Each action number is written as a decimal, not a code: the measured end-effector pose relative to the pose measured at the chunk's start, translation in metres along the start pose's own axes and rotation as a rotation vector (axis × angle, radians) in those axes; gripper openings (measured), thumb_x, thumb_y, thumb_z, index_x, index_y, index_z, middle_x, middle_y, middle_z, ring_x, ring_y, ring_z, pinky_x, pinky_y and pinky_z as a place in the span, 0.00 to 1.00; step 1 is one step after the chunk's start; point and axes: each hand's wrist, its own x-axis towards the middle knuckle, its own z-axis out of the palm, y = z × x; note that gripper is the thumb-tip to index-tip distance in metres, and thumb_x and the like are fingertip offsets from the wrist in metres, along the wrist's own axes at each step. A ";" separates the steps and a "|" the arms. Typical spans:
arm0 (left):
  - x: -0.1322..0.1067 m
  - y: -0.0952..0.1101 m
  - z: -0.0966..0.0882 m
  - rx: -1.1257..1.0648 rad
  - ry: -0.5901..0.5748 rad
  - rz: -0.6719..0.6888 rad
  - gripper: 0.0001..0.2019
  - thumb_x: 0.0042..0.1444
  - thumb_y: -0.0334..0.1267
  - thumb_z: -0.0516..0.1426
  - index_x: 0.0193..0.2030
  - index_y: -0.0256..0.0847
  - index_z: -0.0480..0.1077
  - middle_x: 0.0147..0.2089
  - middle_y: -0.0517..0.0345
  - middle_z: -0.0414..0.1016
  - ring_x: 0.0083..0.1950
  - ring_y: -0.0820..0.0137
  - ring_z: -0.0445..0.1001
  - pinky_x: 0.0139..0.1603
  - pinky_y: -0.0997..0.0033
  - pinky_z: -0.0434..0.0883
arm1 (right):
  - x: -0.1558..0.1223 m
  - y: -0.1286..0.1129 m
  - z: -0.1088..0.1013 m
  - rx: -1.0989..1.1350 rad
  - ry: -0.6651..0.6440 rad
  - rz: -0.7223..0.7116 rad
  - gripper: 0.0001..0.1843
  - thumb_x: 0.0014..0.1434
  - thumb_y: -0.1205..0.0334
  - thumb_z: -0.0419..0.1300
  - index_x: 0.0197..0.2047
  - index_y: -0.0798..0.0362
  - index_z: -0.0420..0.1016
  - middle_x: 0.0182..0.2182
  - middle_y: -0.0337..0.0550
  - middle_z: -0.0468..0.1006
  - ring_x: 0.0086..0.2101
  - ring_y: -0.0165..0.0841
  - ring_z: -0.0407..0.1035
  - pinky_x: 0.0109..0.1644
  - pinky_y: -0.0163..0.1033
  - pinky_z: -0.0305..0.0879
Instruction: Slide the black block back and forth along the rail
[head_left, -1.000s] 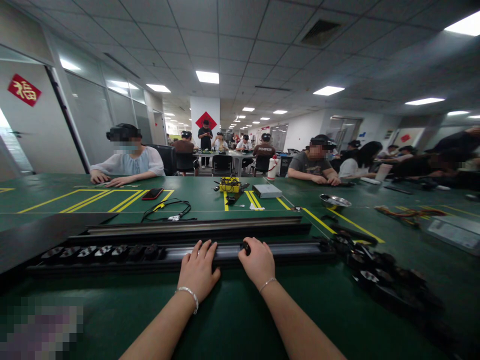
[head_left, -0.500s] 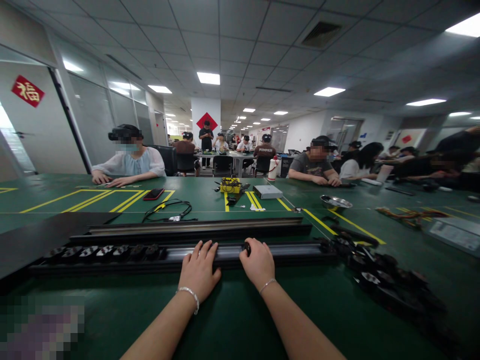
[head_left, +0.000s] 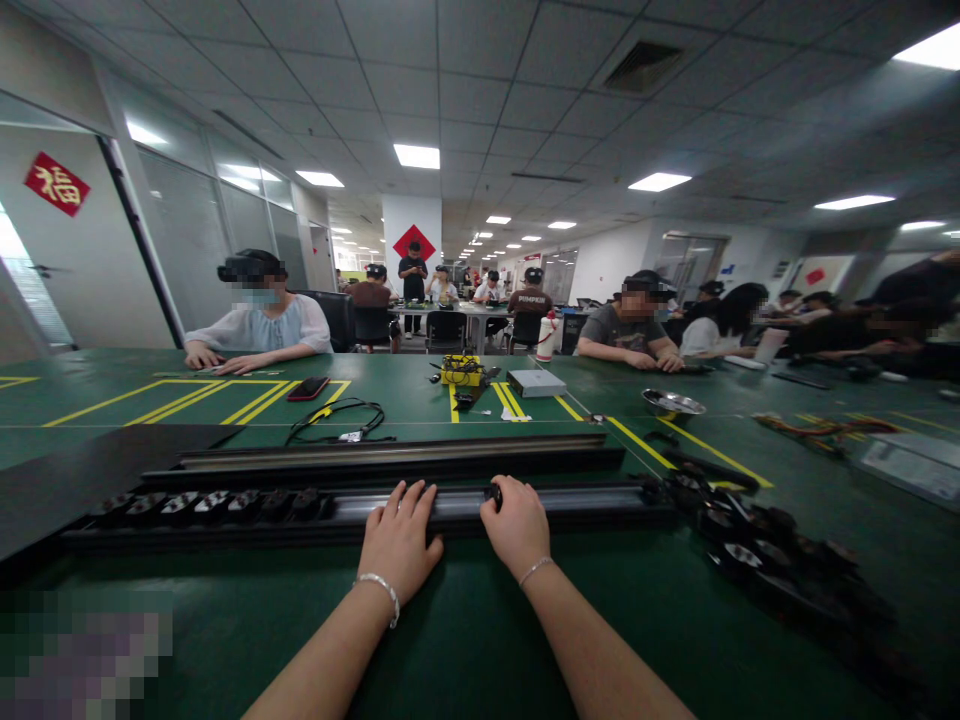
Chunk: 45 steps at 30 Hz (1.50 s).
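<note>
A long black rail with a silvery channel lies crosswise before me. Several black modules with metallic tops, one of them a black module, sit in a row in its left part. My left hand rests on the middle of the rail, fingers stretched out and a little apart. To its right, my right hand is closed at the channel, thumb and fingers pinching a small black piece. Most of that piece is hidden by the fingers.
Behind the rail lies a second black rail. A pile of black modules is at the right. Farther back are a cable, a phone, a yellow item wrapped in cord, a grey box and a metal bowl. Co-workers sit opposite.
</note>
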 end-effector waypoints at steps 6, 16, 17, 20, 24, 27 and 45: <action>0.000 0.000 0.001 -0.003 0.018 0.006 0.29 0.48 0.43 0.49 0.60 0.50 0.52 0.63 0.62 0.55 0.64 0.63 0.47 0.56 0.58 0.54 | 0.000 0.002 -0.001 0.006 0.018 -0.001 0.12 0.49 0.68 0.50 0.37 0.53 0.69 0.34 0.42 0.74 0.39 0.33 0.65 0.51 0.37 0.50; 0.000 0.000 0.000 -0.004 0.003 -0.001 0.29 0.48 0.43 0.48 0.60 0.49 0.52 0.64 0.62 0.54 0.65 0.63 0.46 0.56 0.58 0.53 | -0.001 0.004 -0.004 0.000 0.002 0.014 0.13 0.48 0.67 0.50 0.38 0.52 0.70 0.36 0.42 0.74 0.41 0.34 0.65 0.52 0.38 0.51; 0.000 0.000 -0.001 -0.007 0.004 -0.001 0.29 0.48 0.43 0.48 0.60 0.49 0.52 0.64 0.61 0.54 0.65 0.63 0.46 0.57 0.58 0.53 | -0.001 0.004 -0.003 -0.004 0.002 0.017 0.13 0.49 0.66 0.50 0.38 0.52 0.70 0.37 0.42 0.74 0.43 0.34 0.64 0.54 0.40 0.49; -0.001 0.001 -0.002 -0.009 0.002 0.003 0.29 0.48 0.43 0.48 0.60 0.49 0.52 0.64 0.61 0.54 0.65 0.63 0.46 0.57 0.58 0.53 | -0.001 0.006 -0.002 -0.018 -0.005 0.034 0.14 0.49 0.65 0.50 0.40 0.52 0.70 0.41 0.43 0.74 0.48 0.36 0.62 0.57 0.43 0.44; -0.001 0.002 -0.004 0.000 -0.023 -0.007 0.29 0.48 0.43 0.48 0.60 0.49 0.52 0.64 0.61 0.53 0.65 0.63 0.46 0.58 0.58 0.52 | 0.000 0.007 -0.001 -0.021 -0.021 0.049 0.15 0.50 0.65 0.50 0.41 0.52 0.71 0.42 0.44 0.74 0.49 0.35 0.62 0.57 0.42 0.45; 0.000 0.001 -0.004 0.003 -0.024 -0.005 0.29 0.48 0.43 0.49 0.60 0.50 0.51 0.64 0.61 0.53 0.65 0.63 0.45 0.58 0.58 0.52 | 0.000 0.008 -0.002 -0.013 -0.014 0.044 0.15 0.50 0.65 0.50 0.41 0.53 0.71 0.41 0.45 0.74 0.48 0.35 0.63 0.57 0.42 0.45; -0.001 0.002 -0.003 -0.006 -0.014 -0.004 0.29 0.48 0.42 0.48 0.60 0.50 0.52 0.64 0.61 0.54 0.65 0.63 0.46 0.58 0.57 0.52 | 0.000 0.008 -0.003 -0.013 0.020 0.028 0.13 0.49 0.66 0.50 0.38 0.53 0.70 0.37 0.44 0.75 0.42 0.34 0.65 0.54 0.38 0.49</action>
